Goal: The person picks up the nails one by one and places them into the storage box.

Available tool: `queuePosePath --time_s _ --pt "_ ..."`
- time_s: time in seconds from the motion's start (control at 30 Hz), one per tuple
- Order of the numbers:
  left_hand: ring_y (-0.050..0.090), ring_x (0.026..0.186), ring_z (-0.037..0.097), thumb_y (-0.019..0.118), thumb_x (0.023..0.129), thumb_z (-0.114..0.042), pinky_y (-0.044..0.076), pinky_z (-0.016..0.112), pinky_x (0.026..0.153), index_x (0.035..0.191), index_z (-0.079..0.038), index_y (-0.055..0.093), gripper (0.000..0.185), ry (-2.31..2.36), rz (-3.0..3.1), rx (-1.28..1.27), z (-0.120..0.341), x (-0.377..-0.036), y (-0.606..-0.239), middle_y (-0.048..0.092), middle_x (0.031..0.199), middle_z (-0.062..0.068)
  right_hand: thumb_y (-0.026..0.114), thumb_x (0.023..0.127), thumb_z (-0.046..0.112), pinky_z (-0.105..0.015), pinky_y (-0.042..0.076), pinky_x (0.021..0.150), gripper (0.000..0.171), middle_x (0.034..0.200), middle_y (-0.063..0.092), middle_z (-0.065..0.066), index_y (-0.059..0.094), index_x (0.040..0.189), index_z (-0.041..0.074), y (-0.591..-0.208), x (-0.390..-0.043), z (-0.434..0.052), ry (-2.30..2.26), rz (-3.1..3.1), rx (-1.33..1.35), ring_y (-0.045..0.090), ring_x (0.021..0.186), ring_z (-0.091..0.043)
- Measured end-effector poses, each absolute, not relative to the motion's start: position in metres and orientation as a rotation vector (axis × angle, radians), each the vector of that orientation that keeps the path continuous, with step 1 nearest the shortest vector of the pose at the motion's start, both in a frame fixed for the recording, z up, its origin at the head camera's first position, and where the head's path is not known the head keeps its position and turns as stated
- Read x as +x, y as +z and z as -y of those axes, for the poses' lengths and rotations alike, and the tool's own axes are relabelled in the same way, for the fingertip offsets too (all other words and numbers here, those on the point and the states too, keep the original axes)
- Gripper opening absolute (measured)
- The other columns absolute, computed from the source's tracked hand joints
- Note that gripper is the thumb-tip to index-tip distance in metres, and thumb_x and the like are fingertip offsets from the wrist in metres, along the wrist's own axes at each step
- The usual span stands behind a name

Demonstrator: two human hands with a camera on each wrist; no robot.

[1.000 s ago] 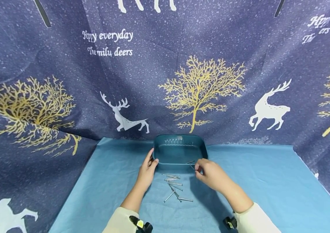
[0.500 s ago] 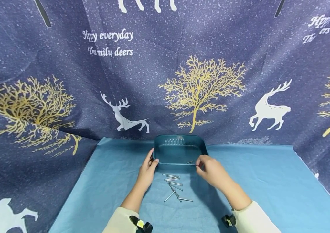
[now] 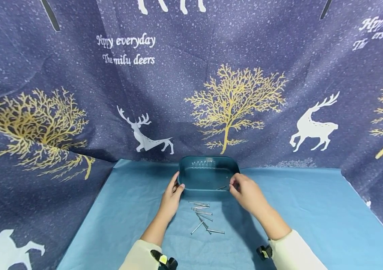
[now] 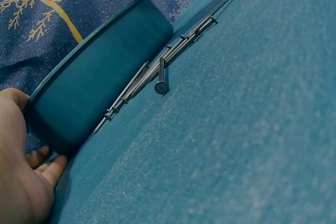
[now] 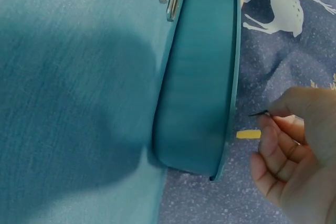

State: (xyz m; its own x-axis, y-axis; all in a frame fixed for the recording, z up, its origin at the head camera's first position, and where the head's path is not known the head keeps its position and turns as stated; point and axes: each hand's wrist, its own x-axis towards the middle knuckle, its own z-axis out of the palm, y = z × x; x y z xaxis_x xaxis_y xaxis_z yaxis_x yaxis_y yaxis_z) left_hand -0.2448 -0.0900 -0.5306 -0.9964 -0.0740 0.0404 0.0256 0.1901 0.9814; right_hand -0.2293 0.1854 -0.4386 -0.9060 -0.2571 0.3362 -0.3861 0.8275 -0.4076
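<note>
teal tray (image 3: 208,176) gripped at its corner by left hand (image 3: 172,193); right hand (image 3: 245,191) pinches a nail (image 3: 221,187) over it.

Both hands (image 3: 208,197) forward (right fingers (image 5: 273,145) pinching).

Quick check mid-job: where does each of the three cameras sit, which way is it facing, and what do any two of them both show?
Head: above, looking forward and down at the tray, loose nails, left hand and right hand, plus both sleeves.
Left wrist: low on the cloth, facing the tray's outer wall and nails; left hand in the corner.
Right wrist: beside the tray's end; right hand pinching a nail.
Shared: all three show the tray.
</note>
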Motion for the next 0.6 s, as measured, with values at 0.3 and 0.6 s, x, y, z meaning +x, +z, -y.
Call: queuePosePath --time_s 0.3,0.6 --pt "0.043 0.146 0.036 0.056 0.105 -0.03 0.042 0.055 0.114 0.158 -0.035 0.035 0.057 -1.972 2.342 0.035 0.09 -0.245 -0.532 0.04 0.159 0.022 0.07 0.092 0.012 -0.028 0.044 0.061 0.008 0.084 0.065 -0.002 0.062 0.091 0.012 -0.437 -0.235 -0.184 0.731 2.715 0.41 0.051 0.067 -0.01" --pt "0.043 0.146 0.036 0.055 0.105 -0.031 0.042 0.055 0.114 0.158 -0.036 0.034 0.057 -1.976 2.344 0.051 0.09 -0.244 -0.531 0.039 0.16 0.02 0.069 0.094 0.014 -0.029 0.045 0.062 0.006 0.087 0.067 -0.004 0.063 0.095 0.011 -0.444 -0.243 -0.187 0.782 2.737 0.365 0.053 0.069 -0.011"
